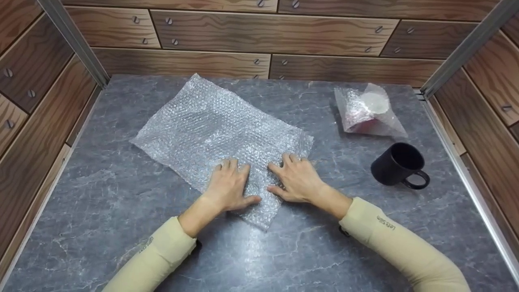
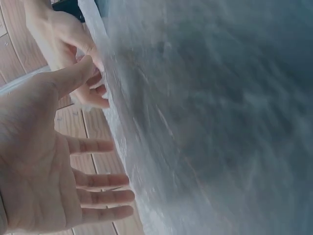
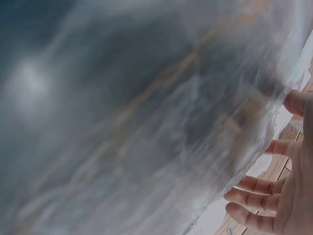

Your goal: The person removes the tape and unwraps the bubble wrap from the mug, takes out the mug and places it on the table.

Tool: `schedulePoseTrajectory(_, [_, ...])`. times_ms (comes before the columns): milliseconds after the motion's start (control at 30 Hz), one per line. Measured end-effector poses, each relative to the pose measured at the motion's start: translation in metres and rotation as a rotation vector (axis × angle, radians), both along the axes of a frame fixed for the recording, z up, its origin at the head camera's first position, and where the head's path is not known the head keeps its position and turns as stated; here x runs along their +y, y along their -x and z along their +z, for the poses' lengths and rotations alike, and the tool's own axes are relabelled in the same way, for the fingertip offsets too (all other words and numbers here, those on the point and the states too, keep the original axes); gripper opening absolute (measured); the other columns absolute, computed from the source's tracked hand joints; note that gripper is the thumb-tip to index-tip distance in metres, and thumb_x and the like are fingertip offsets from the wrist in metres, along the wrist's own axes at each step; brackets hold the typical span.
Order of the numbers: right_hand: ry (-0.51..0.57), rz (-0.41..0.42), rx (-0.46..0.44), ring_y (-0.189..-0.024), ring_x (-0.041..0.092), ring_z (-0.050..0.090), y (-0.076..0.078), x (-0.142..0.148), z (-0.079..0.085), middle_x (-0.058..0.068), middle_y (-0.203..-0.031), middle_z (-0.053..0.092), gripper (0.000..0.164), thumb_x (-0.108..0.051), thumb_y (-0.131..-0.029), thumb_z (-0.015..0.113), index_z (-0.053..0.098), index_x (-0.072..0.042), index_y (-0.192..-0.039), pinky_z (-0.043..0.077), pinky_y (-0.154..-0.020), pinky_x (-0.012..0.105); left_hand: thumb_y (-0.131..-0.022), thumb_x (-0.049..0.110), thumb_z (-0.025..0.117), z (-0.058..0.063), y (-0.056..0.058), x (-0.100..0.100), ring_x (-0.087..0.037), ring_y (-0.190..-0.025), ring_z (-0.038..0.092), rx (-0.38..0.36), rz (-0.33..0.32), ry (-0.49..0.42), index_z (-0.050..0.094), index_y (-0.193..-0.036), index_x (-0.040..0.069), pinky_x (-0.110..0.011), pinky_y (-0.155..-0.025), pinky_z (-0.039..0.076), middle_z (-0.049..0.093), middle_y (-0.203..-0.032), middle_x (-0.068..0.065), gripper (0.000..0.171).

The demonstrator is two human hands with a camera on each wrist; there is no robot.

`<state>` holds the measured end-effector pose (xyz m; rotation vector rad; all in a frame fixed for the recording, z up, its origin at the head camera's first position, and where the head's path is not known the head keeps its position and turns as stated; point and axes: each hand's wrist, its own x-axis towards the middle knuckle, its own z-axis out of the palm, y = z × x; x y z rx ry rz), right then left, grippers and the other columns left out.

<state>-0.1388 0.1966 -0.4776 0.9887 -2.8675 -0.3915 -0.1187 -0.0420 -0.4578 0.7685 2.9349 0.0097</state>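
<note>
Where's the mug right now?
In the head view, the mug is on the right side of the table, right of the right hand and just below the packet.

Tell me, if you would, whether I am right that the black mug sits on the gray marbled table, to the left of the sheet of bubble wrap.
Not quite: the black mug sits to the right of the sheet of bubble wrap, as the head view shows. It does sit on the gray marbled table.
</note>
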Motion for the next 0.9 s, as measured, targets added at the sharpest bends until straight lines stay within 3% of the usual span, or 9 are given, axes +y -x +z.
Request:
schedulePoseTrajectory(267, [0.0, -0.004, -0.037, -0.097, 0.034, 0.069, 0.004, 0.001, 0.001, 0.023, -0.121, 0.065, 0.076, -0.078, -0.099, 0.042, 0.052, -0.019, -0.146, 0.062, -0.06, 0.039, -0.084, 0.085, 0.062, -0.005, -0.001, 0.017, -0.044, -0.138, 0.055, 0.005, 0.016, 0.042, 0.049, -0.15, 0.007, -0.056, -0.111, 0.054, 0.053, -0.152, -0.028, 0.103])
schedulePoseTrajectory(500, [0.026, 0.035, -0.064, -0.106, 0.039, 0.072, 0.012, 0.011, 0.003, 0.024, -0.134, 0.064, 0.084, -0.083, -0.096, 0.042, 0.052, -0.021, -0.151, 0.065, -0.07, 0.046, -0.081, 0.086, 0.064, -0.006, 0.0, 0.019, -0.043, -0.138, 0.055, -0.054, 0.017, 0.076, 0.047, -0.152, 0.008, -0.056, -0.111, 0.054, 0.052, -0.153, -0.027, 0.106])
schedulePoseTrajectory(900, [0.061, 0.181, -0.066, -0.116, 0.04, 0.065, 0.06, 0.049, 0.005, 0.022, -0.138, 0.06, 0.086, -0.082, -0.094, 0.049, 0.049, -0.021, -0.155, 0.066, -0.078, 0.05, -0.075, 0.077, 0.078, -0.002, 0.001, 0.022, -0.044, -0.136, 0.054, -0.113, 0.102, -0.028, 0.049, -0.15, 0.008, -0.06, -0.108, 0.054, 0.054, -0.145, -0.027, 0.106])
